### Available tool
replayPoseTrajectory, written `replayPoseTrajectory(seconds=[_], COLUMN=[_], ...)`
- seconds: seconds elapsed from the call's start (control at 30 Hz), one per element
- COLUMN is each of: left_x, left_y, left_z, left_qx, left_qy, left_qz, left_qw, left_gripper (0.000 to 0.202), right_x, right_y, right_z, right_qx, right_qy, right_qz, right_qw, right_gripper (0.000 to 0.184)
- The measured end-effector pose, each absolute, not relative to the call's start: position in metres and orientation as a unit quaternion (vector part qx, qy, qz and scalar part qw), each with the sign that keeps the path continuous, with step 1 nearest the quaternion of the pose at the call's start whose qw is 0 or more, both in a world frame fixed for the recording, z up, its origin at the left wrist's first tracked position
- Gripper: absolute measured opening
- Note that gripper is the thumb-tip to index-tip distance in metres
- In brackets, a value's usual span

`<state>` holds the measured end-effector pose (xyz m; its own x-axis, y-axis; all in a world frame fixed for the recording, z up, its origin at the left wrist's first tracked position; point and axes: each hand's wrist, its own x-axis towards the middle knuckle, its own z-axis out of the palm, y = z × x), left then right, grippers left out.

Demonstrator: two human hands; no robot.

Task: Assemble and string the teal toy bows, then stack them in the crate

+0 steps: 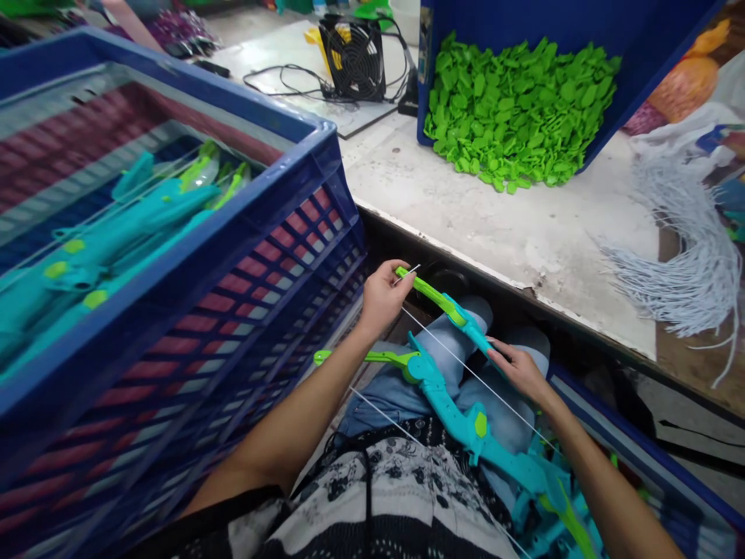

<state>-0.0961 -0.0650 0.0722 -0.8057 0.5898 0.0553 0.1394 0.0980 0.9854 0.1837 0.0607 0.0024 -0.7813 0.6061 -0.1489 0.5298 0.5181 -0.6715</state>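
Sitting at a white worktable (524, 233), a person is pinching, fingertips nearly meeting on the left hand (384, 295), the green tip of a turquoise-and-green bow-shaped piece (476, 332) and a white cord (414, 269), while the right hand (518, 374) is gripping its turquoise section above the lap (389, 388). A second bow-shaped piece (459, 425) is lying across the lap beside a blue crate (291, 233) holding more. Loose green parts (518, 109) are filling a blue bin (524, 19), its edge mark (427, 31) showing too blurred to read.
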Motion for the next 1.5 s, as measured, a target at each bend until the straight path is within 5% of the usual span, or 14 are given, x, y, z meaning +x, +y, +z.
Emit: replayPoseTrajectory(seconds=[0.13,0.27,0.53,0.83,1.07,1.27,1.5], left_x=[-0.092,-0.089,-0.098,-0.092,-0.098,-0.121,-0.134], left_y=[-0.077,-0.082,-0.085,-0.087,-0.085,-0.079,-0.091], left_z=[0.072,0.072,0.063,0.050,0.069,0.080,0.085], left_qx=[0.244,0.257,0.279,0.311,0.269,0.021,0.073], left_qy=[0.736,0.738,0.731,0.688,0.641,0.474,0.634], left_qz=[0.610,0.604,0.602,0.644,0.672,0.759,0.691], left_qw=[0.162,0.157,0.159,0.125,0.255,0.446,0.340], left_gripper=[0.014,0.016,0.016,0.016,0.017,0.032,0.007], right_x=[0.150,0.070,-0.028,-0.027,-0.040,-0.023,-0.027], right_y=[0.057,0.056,0.064,0.092,0.118,-0.008,-0.018], right_z=[0.026,0.065,0.092,0.099,0.132,0.085,0.040], right_qx=[-0.258,-0.146,-0.004,-0.006,-0.228,-0.080,-0.120], right_qy=[-0.924,-0.930,-0.929,-0.951,-0.842,-0.863,-0.834], right_qz=[0.214,0.216,0.301,0.250,0.226,0.301,0.348], right_qw=[0.183,0.259,0.214,0.184,0.433,0.398,0.412], right_gripper=[0.039,0.027,0.010,0.027,0.037,0.012,0.008])
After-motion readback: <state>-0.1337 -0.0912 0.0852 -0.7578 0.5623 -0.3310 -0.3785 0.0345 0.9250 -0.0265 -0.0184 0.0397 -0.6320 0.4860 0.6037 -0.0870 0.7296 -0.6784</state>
